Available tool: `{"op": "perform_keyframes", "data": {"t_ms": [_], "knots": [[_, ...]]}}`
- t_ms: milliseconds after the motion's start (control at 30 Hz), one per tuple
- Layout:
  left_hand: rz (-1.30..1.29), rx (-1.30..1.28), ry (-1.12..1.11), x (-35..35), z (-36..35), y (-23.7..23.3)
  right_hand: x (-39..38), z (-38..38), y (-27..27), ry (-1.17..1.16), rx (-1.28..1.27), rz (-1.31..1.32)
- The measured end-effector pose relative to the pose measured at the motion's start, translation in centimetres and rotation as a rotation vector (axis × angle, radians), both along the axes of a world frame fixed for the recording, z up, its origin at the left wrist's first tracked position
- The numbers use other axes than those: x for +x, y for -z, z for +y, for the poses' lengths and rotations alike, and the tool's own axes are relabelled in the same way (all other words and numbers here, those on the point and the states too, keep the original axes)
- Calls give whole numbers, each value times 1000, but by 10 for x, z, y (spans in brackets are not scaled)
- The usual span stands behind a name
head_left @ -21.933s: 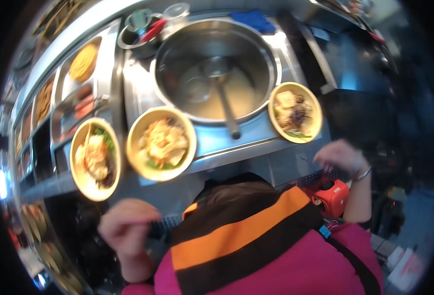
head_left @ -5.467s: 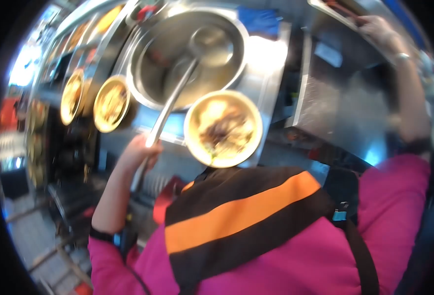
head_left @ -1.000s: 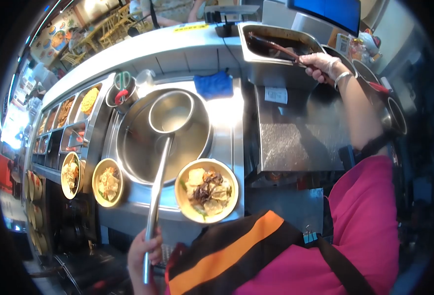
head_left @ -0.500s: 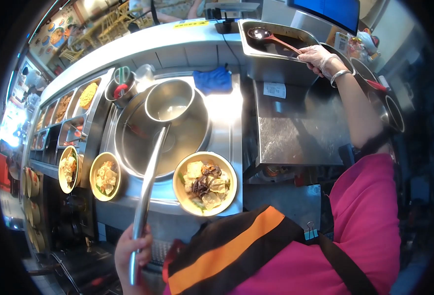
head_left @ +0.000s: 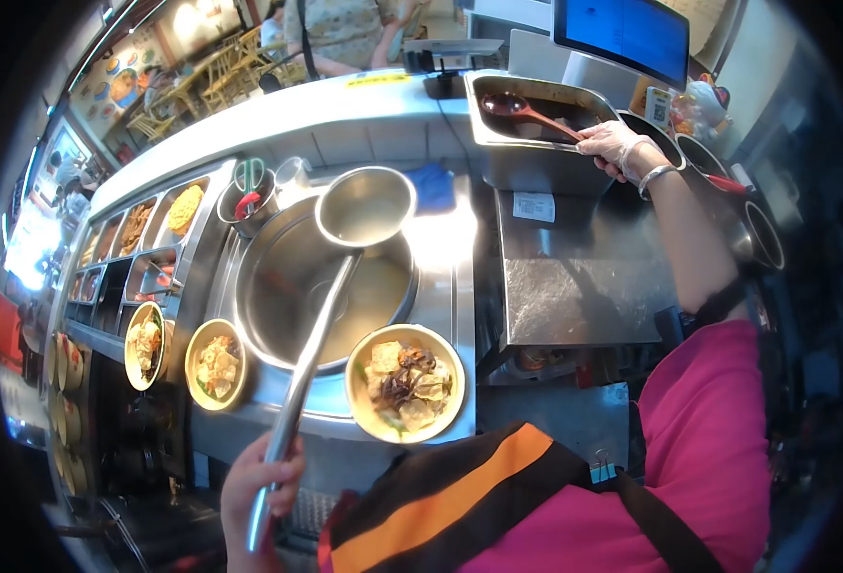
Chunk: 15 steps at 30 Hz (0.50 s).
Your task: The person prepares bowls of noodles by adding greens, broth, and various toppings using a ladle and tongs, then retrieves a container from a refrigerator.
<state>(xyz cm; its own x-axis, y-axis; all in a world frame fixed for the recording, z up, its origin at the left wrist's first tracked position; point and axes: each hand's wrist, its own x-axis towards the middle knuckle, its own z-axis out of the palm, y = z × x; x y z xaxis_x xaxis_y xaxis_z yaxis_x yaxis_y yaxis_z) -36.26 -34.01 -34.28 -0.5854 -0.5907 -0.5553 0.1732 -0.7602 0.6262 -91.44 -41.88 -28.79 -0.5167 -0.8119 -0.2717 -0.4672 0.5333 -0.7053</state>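
My left hand (head_left: 264,482) grips the long handle of a large metal ladle (head_left: 366,207), whose deep bowl hangs above a big round pot (head_left: 259,286) of cloudy liquid. In my right hand (head_left: 615,148), covered by a clear glove, is the handle of a red-brown spoon (head_left: 526,112). The spoon's dark bowl sits over a rectangular metal container (head_left: 547,164) with dark contents. Close to the pot stands a yellow paper bowl (head_left: 405,384) with tofu-like pieces and dark shreds. Two more filled bowls, a middle one (head_left: 216,365) and a left one (head_left: 145,346), stand farther left.
Metal food trays (head_left: 145,239) line the counter at left. Tongs or scissors handles stick out of a metal cup (head_left: 247,205). A blue cloth (head_left: 433,186) lies behind the pot. A receipt (head_left: 533,206) lies by the container, and a monitor (head_left: 622,38) stands behind. Several round pots stand at right.
The ladle bowl has moved right over the pot, and the liquid seen in it before no longer shows. My right hand stays at the container, with the spoon bowl turned slightly. The view has shifted.
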Motion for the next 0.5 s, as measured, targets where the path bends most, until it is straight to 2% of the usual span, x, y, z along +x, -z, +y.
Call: {"op": "perform_keyframes", "data": {"t_ms": [67, 500], "knots": [[29, -31, 86, -1, -5, 4, -6, -1, 0, -8, 16, 2], [60, -20, 181, -37, -27, 8, -11, 3, -34, -102, -79, -45]]}}
